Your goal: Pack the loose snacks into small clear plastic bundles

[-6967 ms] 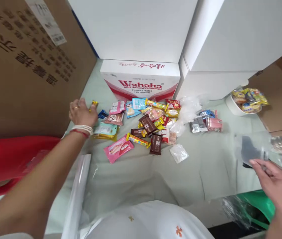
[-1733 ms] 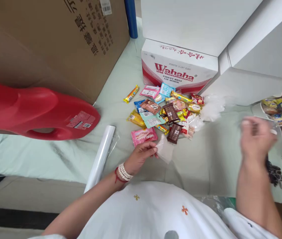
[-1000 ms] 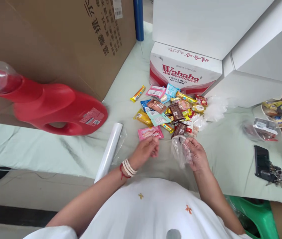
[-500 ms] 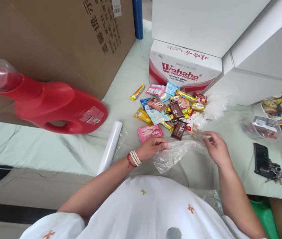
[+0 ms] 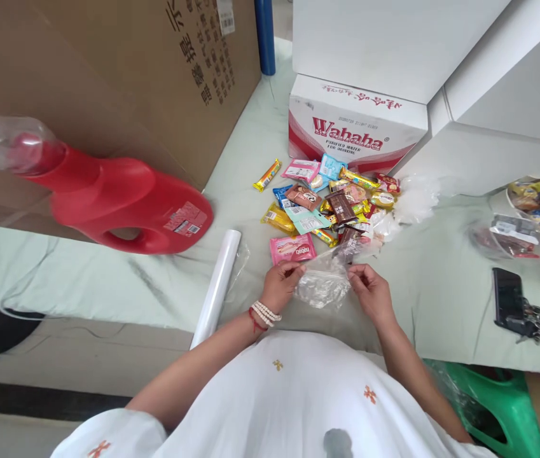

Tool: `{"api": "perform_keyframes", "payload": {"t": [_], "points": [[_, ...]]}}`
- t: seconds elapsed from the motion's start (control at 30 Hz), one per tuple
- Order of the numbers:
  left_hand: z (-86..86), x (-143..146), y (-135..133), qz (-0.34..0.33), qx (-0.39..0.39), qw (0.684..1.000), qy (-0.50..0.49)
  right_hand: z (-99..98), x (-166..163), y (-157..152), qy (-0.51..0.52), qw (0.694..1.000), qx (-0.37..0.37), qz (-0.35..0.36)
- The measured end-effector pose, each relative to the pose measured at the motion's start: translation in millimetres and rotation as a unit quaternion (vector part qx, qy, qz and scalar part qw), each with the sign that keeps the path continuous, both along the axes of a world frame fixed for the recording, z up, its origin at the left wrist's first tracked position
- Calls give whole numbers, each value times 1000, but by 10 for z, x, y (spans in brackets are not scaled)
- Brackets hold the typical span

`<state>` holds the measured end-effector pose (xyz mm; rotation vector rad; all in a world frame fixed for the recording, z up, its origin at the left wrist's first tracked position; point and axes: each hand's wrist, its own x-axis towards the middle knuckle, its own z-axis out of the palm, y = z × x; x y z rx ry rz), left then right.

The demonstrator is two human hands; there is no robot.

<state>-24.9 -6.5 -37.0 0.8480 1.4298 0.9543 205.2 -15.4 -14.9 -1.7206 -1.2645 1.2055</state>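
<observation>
Left hand [image 5: 280, 286] and right hand [image 5: 374, 296], fingers pinched on clear bag [image 5: 323, 290]
Snack packets [image 5: 341, 207] crowd its far edge; white roll [image 5: 217, 286] lies left, phone [image 5: 507, 292] right.

Previously folded, the clear bag [image 5: 323, 289] now spans left hand [image 5: 280, 287] to right hand [image 5: 373, 295]. The left hand has moved from 9 to 7 o'clock of the snack pile [image 5: 340, 208]. The right hand now pinches the bag's 3 o'clock edge. The released yellow bar [image 5: 268, 175] lies at 10 o'clock.
</observation>
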Motion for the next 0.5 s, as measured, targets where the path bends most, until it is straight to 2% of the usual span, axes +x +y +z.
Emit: {"api": "perform_keyframes", "payload": {"t": [0.1,0.17,0.2,0.27,0.33,0.37,0.5], "points": [[-28,14,-54,7,0,999,-38,69,69,-73,-143,988,56,5],[15,53,-89,-2,-3,998,-60,144,-16,-161,-165,982,94,-7],[44,75,-104,-7,0,998,-62,180,-95,-210,-141,985,99,0],[98,121,-130,-16,4,998,-66,229,-298,-297,-52,994,76,60],[126,165,-149,-17,0,997,-80,226,-499,-347,23,990,48,127],[130,184,-155,-11,-4,996,-91,206,-573,-355,44,989,40,139],[105,201,-156,40,-32,989,-140,96,-568,-334,123,991,2,59]]}}
